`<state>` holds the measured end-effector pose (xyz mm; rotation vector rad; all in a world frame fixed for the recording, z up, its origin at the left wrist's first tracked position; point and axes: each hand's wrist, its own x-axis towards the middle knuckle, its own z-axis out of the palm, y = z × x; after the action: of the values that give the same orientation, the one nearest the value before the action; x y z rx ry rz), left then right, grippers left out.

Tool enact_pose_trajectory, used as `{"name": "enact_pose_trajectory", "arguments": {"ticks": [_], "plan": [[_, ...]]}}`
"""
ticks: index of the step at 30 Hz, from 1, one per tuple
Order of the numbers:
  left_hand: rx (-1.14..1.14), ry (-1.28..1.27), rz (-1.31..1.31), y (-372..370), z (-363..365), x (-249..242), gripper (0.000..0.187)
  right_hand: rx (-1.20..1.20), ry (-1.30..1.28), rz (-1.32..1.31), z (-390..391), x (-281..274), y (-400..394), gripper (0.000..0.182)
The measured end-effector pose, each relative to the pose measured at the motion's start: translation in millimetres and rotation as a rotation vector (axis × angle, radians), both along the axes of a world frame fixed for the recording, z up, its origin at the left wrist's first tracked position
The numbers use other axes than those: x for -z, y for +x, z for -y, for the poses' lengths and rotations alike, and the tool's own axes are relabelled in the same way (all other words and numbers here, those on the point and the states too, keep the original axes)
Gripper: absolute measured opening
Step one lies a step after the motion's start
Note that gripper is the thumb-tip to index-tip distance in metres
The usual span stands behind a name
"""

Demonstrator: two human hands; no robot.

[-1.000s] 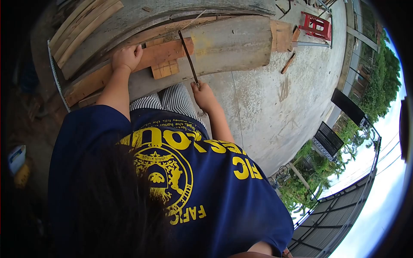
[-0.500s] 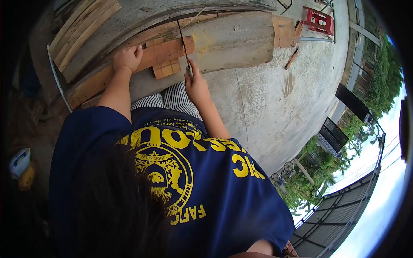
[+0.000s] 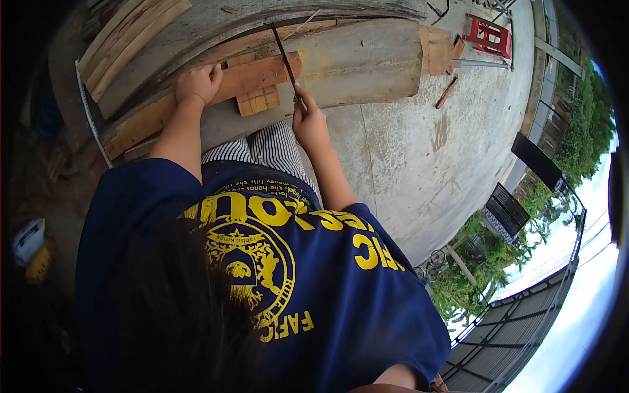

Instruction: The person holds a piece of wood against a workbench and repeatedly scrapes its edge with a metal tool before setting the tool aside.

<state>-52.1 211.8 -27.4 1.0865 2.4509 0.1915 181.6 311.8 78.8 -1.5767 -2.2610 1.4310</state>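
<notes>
My right hand [image 3: 310, 124] is closed around the handle end of a saw [image 3: 286, 62], whose thin dark blade points away from me. The blade crosses a reddish-brown wooden board [image 3: 252, 76] close to its right end. Farther left, my left hand [image 3: 198, 84] is closed over the same board and rests on it, its thumb side toward the saw. Beneath the board lies a shorter wood block [image 3: 258, 101], sticking out toward me. My right hand mostly hides the saw's handle.
A wide grey curved plank [image 3: 367, 62] supports the board. Several wooden strips [image 3: 131, 46] lie at the upper left. A red plastic stool [image 3: 489, 36] and a small wood stick [image 3: 447, 93] are on the concrete floor [image 3: 406, 157] to the right.
My right hand has shifted slightly to the right and the saw now slants more across the board. My left hand keeps its place on the board.
</notes>
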Motion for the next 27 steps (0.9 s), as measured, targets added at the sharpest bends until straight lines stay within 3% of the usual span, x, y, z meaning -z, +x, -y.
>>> {"name": "enact_pose_trajectory", "arguments": {"ticks": [4,9,17,19,21,24,27], "plan": [[-0.001,0.039,-0.004,-0.7,-2.7,-3.1,0.04,0.008,0.05,-0.071,14.5,-1.9,10.0,0.043],[-0.018,0.003,0.012,-0.3,-1.8,-4.8,0.04,0.051,-0.046,0.029,32.0,-25.4,21.4,0.041],[-0.019,0.024,-0.002,0.7,-3.9,-10.8,0.04,-0.028,0.002,-0.002,-0.7,0.2,-2.4,0.039],[0.003,-0.01,0.013,-1.8,-3.1,-6.5,0.04,0.085,-0.044,0.175,16.9,-5.4,8.4,0.043],[0.017,-0.044,0.032,-2.3,-4.1,-4.1,0.041,0.141,-0.027,0.188,37.8,0.8,26.8,0.042],[0.004,-0.069,0.04,-1.6,-3.5,-6.7,0.041,0.004,-0.017,0.362,43.7,0.2,34.5,0.02],[0.001,-0.047,0.018,-0.4,-3.7,-6.2,0.041,-0.025,0.019,0.324,28.8,8.8,15.5,0.022]]}}
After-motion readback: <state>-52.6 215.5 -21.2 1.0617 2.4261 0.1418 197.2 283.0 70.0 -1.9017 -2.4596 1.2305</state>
